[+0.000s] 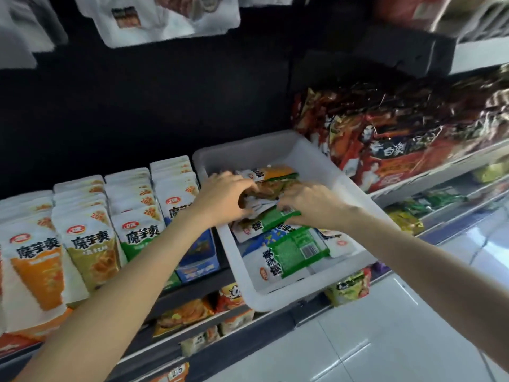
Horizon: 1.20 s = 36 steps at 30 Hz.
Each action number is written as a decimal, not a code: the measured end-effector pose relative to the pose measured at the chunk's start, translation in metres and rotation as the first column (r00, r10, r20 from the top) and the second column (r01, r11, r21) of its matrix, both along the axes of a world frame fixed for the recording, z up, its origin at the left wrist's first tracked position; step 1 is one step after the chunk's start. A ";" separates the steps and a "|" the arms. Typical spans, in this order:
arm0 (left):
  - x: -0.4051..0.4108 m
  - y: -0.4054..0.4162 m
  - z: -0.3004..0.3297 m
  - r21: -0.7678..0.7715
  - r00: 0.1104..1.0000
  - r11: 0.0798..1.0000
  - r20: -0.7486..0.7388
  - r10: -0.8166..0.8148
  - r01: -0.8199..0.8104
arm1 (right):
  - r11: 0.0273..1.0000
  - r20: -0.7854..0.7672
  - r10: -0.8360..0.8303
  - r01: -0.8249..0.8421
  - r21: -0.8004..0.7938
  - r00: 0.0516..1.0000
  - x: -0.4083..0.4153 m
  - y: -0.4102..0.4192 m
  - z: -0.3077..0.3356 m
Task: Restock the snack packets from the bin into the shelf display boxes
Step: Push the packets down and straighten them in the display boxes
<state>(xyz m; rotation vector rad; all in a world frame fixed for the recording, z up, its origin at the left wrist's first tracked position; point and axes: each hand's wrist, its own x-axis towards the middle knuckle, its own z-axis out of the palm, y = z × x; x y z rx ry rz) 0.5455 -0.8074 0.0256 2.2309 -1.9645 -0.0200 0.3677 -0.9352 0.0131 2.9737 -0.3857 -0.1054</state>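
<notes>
A white plastic bin rests on the shelf edge, holding several snack packets in green, white, blue and orange. Both my hands reach into its middle. My left hand curls its fingers around a small stack of brown and white packets. My right hand grips the same stack from the right, fingers over a green packet. To the left, rows of upright white packets fill the shelf display boxes.
Large red noodle packs crowd the shelf right of the bin. Lower shelves hold orange packets and green packets. White bags hang above against a black back panel. Pale tiled floor lies below right.
</notes>
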 end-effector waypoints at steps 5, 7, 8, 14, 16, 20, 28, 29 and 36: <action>0.001 -0.011 -0.008 0.121 0.998 0.992 0.043 -0.050 0.044 | 0.945 -0.192 0.213 -0.252 -0.209 0.958 0.022 -0.006 -0.012; 0.002 -0.012 -0.007 0.116 0.996 0.992 0.060 -0.065 0.058 | 0.905 -0.088 0.323 -0.335 -0.264 0.942 0.019 -0.007 -0.009; 0.002 -0.011 -0.006 0.077 0.998 0.995 0.012 -0.066 0.065 | 0.901 -0.021 0.351 -0.343 -0.265 0.936 0.015 -0.007 -0.004; -0.007 0.021 0.013 -0.319 0.651 0.918 -0.754 -0.095 -0.236 | 0.924 0.570 -0.157 -0.083 0.373 0.806 -0.019 -0.018 0.041; -0.013 0.028 0.018 -0.312 0.539 0.906 -0.834 -0.117 -0.286 | 0.762 0.548 -0.381 -0.084 0.642 0.744 -0.027 -0.014 0.054; -0.025 0.037 0.024 -0.286 0.443 0.911 -0.887 -0.133 -0.298 | 0.505 0.447 -0.551 -0.144 0.851 0.705 -0.028 0.008 0.061; -0.037 0.082 0.029 -0.387 0.561 0.844 -0.818 -0.128 -0.371 | 0.430 0.510 -0.514 -0.307 0.849 0.690 0.005 0.062 0.079; -0.033 0.092 0.028 -0.388 0.580 0.840 -0.807 -0.111 -0.379 | 0.452 0.551 -0.499 -0.341 0.824 0.669 0.010 0.066 0.085; -0.002 0.165 0.019 -0.393 0.700 0.774 -0.708 0.091 -0.497 | 0.642 0.630 -0.147 -0.411 0.647 0.763 0.075 0.112 0.104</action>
